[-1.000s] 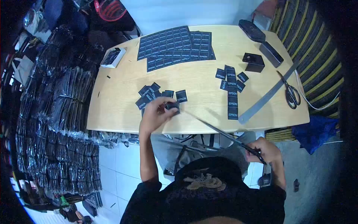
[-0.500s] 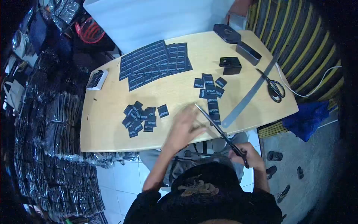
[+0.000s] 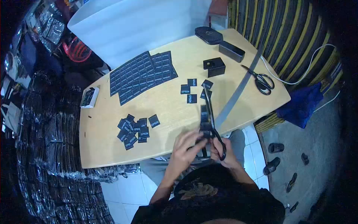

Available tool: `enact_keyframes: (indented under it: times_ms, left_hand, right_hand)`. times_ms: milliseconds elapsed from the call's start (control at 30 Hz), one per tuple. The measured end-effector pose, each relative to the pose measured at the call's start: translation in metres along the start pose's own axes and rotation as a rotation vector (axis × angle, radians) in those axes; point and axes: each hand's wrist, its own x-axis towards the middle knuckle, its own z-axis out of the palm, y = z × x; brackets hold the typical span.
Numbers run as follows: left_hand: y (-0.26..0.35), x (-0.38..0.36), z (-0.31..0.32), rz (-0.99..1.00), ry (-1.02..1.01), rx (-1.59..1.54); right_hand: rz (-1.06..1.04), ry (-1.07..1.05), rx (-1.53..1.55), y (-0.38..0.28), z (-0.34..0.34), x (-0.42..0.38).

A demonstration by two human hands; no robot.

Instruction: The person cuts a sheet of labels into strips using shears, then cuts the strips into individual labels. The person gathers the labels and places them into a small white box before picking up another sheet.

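Observation:
My left hand (image 3: pixel 182 151) pinches the near end of a dark strip of EPSON labels (image 3: pixel 204 116), which stretches away from me past the table's near edge. Right beside it, my right hand (image 3: pixel 226 152) is closed around the handles of a long pair of scissors (image 3: pixel 209 100). The blades point away from me and run along the strip's right side. Beyond the strip lie several loose cut labels (image 3: pixel 191 98), one partly overlapped by the scissor tip. A heap of cut labels (image 3: pixel 131 130) rests to the left of my hands.
Uncut label sheets (image 3: pixel 140 76) lie at the back left of the wooden table (image 3: pixel 167 112). A steel ruler (image 3: pixel 238 89), a second pair of scissors (image 3: pixel 263 83) and black boxes (image 3: pixel 214 67) occupy the right side. A small white box (image 3: pixel 90 98) stands by the left edge.
My left hand has come down onto the label strip and gripped its near end. The strip has been drawn towards me, off the loose labels. The scissors have swung more upright beside it.

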Motion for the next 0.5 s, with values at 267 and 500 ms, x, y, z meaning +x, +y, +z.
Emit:
enact_keyframes:
  times_ms: [267, 500]
  left_hand:
    - [0.019, -0.054, -0.009, -0.224, -0.018, -0.315]
    - [0.001, -0.027, -0.009, -0.555, 0.019, -1.133]
  right_hand:
    - [-0.254, -0.064, -0.245, -0.010, 0.030, 0.015]
    - [-0.465, -0.141, -0.511, -0.002, 0.023, 0.008]
